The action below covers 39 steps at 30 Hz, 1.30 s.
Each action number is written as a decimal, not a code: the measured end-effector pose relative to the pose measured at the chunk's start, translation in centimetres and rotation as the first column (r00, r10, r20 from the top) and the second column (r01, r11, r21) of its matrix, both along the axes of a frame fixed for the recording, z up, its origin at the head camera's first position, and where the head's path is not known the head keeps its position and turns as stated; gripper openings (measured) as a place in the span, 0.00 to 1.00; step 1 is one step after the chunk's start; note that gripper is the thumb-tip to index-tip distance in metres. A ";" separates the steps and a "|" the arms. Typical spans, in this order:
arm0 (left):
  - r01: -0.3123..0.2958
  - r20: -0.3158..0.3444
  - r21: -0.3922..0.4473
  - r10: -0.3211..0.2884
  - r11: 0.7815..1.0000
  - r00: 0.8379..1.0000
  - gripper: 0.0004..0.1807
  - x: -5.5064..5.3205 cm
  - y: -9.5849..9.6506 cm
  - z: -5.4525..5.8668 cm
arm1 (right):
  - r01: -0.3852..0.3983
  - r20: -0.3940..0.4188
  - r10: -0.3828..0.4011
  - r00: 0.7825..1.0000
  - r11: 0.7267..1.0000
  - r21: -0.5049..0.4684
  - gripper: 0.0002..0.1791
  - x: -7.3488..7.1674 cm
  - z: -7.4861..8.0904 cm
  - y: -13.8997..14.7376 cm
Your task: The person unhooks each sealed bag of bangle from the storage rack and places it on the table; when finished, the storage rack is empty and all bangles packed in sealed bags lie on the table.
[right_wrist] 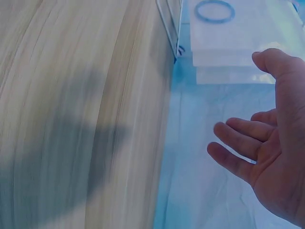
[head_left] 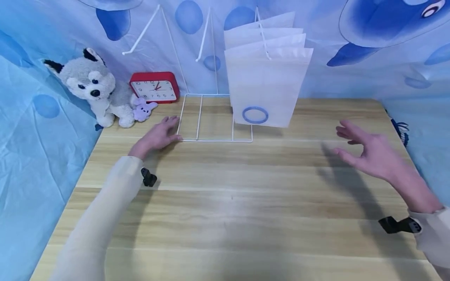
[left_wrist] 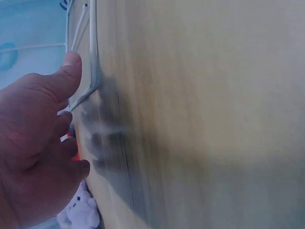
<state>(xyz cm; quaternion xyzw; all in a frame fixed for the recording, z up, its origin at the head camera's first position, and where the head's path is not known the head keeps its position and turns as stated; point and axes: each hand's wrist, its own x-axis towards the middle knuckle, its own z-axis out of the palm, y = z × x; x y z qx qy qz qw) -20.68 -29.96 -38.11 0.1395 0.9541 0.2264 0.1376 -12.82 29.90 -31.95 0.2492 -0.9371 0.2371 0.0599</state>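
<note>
A white wire rack (head_left: 214, 141) stands at the back of the table, with long prongs slanting forward from its upright part. Several white bags (head_left: 268, 86) hang on its right prong, the front one showing a blue ring (head_left: 255, 122) near its bottom. My left hand (head_left: 159, 134) is at the rack's front left corner, its thumb beside the wire in the left wrist view; whether it touches is unclear. Its fingers are relaxed and hold nothing. Raised over the right side of the table, my right hand (right_wrist: 281, 157) has spread fingers and holds nothing.
A grey and white plush husky (head_left: 91, 86) sits at the back left. Beside it are a small purple plush toy (head_left: 142, 110) and a red clock (head_left: 154, 88). Blue patterned cloth (head_left: 351, 74) hangs behind the wooden table (head_left: 228, 203). The rack's left and middle prongs carry nothing.
</note>
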 end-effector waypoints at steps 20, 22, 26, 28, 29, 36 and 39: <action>0.081 0.154 -0.074 -0.069 0.994 0.986 0.45 -1.2 0.9 0.5 | -0.132 -0.090 0.124 0.988 0.986 -0.100 0.36 0.2 -0.6 -1.9; 0.071 0.162 -0.087 -0.056 0.994 0.985 0.46 -1.1 0.6 0.8 | -0.139 -0.101 0.124 0.987 0.979 -0.149 0.32 -0.3 0.0 -2.6; 0.055 0.170 -0.101 -0.037 0.993 0.985 0.46 -1.0 0.2 1.1 | -0.146 -0.120 0.111 0.987 0.924 -0.352 0.23 -1.9 1.7 -4.3; 0.053 0.176 -0.092 -0.036 0.994 0.984 0.46 -1.1 0.1 1.2 | -0.133 -0.075 0.110 0.991 0.852 -0.506 0.21 -2.7 3.0 -5.0; 0.051 0.179 -0.091 -0.034 0.995 0.983 0.46 -1.1 0.2 1.1 | -0.128 -0.053 0.119 0.991 0.806 -0.578 0.21 -3.2 3.6 -5.4; 0.047 0.181 -0.098 -0.029 0.994 0.983 0.46 -1.5 0.1 0.8 | -0.159 -0.030 0.229 0.973 0.571 -0.806 0.20 -6.7 7.4 -8.8; 0.063 0.176 -0.099 -0.044 0.993 0.983 0.46 -1.7 0.4 0.6 | -0.200 -0.063 0.276 0.959 0.500 -0.843 0.20 -7.9 8.2 -9.5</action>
